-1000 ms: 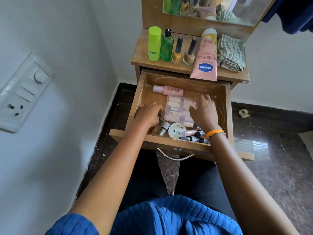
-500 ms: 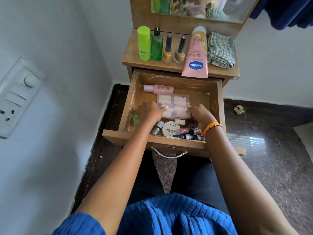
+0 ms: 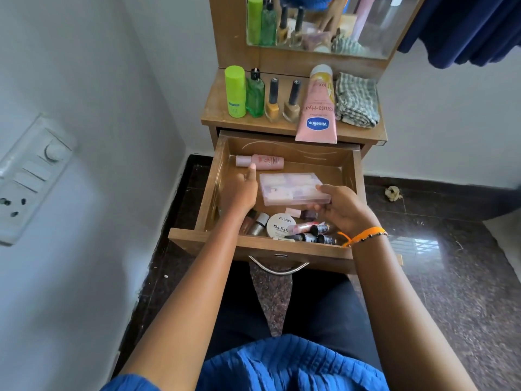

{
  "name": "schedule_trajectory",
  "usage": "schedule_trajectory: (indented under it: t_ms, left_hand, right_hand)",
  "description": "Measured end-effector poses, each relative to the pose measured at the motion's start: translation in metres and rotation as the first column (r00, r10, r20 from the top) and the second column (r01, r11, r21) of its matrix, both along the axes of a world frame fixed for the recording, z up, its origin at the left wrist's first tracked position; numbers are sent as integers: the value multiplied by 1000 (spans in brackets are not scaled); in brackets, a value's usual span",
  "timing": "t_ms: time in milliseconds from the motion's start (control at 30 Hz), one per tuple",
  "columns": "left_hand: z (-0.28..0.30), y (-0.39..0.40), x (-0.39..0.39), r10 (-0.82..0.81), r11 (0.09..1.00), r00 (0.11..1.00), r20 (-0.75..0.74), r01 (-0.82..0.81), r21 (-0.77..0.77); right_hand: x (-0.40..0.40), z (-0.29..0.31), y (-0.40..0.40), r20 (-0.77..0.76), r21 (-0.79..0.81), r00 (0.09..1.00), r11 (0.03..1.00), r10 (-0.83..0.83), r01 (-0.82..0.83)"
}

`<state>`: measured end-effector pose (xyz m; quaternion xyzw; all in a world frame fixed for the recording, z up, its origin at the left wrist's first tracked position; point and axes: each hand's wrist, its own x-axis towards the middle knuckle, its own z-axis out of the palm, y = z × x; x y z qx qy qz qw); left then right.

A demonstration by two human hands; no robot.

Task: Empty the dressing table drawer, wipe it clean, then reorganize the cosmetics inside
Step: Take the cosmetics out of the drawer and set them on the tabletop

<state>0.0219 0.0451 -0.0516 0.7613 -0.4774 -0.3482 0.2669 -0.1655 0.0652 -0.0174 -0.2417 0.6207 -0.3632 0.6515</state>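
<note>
The wooden drawer (image 3: 282, 249) is pulled out in front of me. My right hand (image 3: 344, 210) grips the right corner of a clear plastic box (image 3: 290, 187) of pale cosmetics, raised and tilted above the drawer floor. My left hand (image 3: 241, 193) is inside the drawer just left of the box, thumb pointing at a pink bottle (image 3: 267, 161) lying along the back; its fingers are hidden. A round white nail polish remover tin (image 3: 280, 225) and several small bottles (image 3: 313, 235) lie at the drawer's front.
On the table top stand a lime tube (image 3: 235, 91), a green glass bottle (image 3: 255, 94), two nail polishes (image 3: 273, 100), a Vaseline tube (image 3: 318, 108) and a folded checked cloth (image 3: 356, 100). A wall with a switchboard (image 3: 28, 182) is close on the left.
My right hand has taken hold of the clear box and lifted its right side off the drawer floor. My left hand has moved back towards the pink bottle.
</note>
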Motion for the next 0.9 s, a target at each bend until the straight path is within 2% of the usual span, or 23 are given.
schedule_trajectory:
  t_ms: [100, 233, 333, 433, 533, 633, 767, 900]
  left_hand:
    - [1, -3, -1, 67, 994, 992, -106, -76, -75]
    - [-1, -1, -5, -5, 976, 969, -246, -50, -213]
    - [-4, 2, -7, -87, 968, 982, -170, 43, -247]
    - [-4, 3, -8, -142, 962, 990, 13, 141, -235]
    - [-3, 3, -8, -163, 957, 972, 172, 198, -214]
    - [-2, 4, -9, -180, 952, 950, 254, 233, -198]
    - [-3, 4, -9, -173, 960, 952, 253, 221, -175]
    - [-2, 5, -8, -167, 957, 946, 278, 223, -186]
  right_hand:
    - [-8, 25, 15, -69, -93, 998, 996, -15, 9]
    - [-18, 60, 20, -155, -257, 987, 966, -51, 9]
    - [-24, 78, 10, -37, -345, 990, 932, -133, 112]
    - [-26, 89, -8, 212, -334, 958, 907, -191, 255]
    - [-24, 100, -32, 393, -334, 899, 881, -192, 334]
    - [-15, 110, -62, 486, -338, 857, 867, -172, 366]
    - [3, 118, -109, 502, -297, 839, 870, -209, 394]
    - [21, 113, -151, 270, -309, 932, 895, -242, 322]
